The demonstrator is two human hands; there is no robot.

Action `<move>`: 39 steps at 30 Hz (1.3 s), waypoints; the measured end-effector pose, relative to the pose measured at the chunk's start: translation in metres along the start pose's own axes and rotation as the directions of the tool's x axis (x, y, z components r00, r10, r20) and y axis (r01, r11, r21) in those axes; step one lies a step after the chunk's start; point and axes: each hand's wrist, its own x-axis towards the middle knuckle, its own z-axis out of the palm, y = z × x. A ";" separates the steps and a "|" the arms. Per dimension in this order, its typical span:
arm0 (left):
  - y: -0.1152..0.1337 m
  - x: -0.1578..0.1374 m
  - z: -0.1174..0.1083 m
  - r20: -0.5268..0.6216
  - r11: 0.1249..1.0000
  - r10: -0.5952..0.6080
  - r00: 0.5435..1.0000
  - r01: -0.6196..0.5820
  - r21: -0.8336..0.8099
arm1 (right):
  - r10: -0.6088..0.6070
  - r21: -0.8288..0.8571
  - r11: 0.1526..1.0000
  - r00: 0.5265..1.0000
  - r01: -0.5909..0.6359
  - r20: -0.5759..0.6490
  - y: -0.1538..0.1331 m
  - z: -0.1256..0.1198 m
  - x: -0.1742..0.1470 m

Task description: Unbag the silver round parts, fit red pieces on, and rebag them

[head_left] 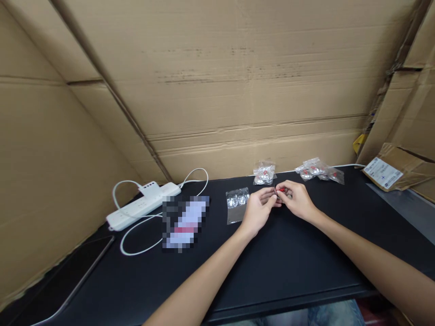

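Observation:
Over the black table, my left hand [260, 209] and my right hand [297, 198] meet at the fingertips. Between them is a small red item [281, 190] with a thin, shiny part. Both hands are closed on it, and the fingers cover most of its shape, so its kind does not show. Just left of my left hand lies a flat clear plastic bag [237, 213]. Beyond the hands, against the cardboard, sits a pile of clear bags with red bits inside [264, 172]. More such bags [317, 169] lie farther right.
A white power strip [144, 206] with a plugged-in adapter and looped white cable [137, 251] is on the left. Near it lies a pixelated item [186, 224]. A dark tablet-like slab [68, 280] is at the front left. An opened, labelled cardboard package [401, 167] stands right. Cardboard walls [238, 90] enclose the table.

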 end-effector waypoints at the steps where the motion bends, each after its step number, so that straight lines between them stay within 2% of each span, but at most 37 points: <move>1: 0.000 0.000 0.000 -0.004 1.000 0.001 1.000 -0.001 0.004 | 0.014 0.021 1.000 1.000 -0.014 0.000 0.001 0.001 0.000; 5: -0.002 0.000 -0.003 -0.001 0.999 0.032 0.999 -0.032 0.042 | 0.115 0.192 0.974 0.993 -0.117 0.017 0.010 0.006 0.000; 8: -0.004 0.000 -0.006 0.015 0.991 0.065 0.998 -0.066 0.115 | 0.217 0.362 0.905 0.974 -0.223 0.057 0.015 0.008 0.001; 11: -0.006 0.000 -0.007 -0.011 0.985 0.069 0.998 -0.066 0.158 | 0.268 0.457 0.844 0.959 -0.282 0.097 0.015 0.008 0.002; 13: -0.006 0.001 -0.008 -0.049 0.986 0.074 0.996 -0.065 0.151 | 0.265 0.466 0.839 0.959 -0.281 0.101 0.012 0.007 0.002; 21: -0.004 0.002 -0.008 -0.115 0.993 0.054 0.992 -0.041 0.114 | 0.169 0.324 0.931 0.985 -0.169 0.026 0.006 0.010 -0.001; 29: -0.005 0.003 -0.010 -0.122 0.991 0.062 0.991 -0.047 0.125 | 0.215 0.458 0.860 0.973 -0.227 0.079 0.005 0.010 -0.002; 39: -0.001 0.002 -0.009 -0.125 0.990 0.061 0.990 -0.045 0.131 | 0.209 0.467 0.849 0.969 -0.247 0.133 0.007 0.011 -0.001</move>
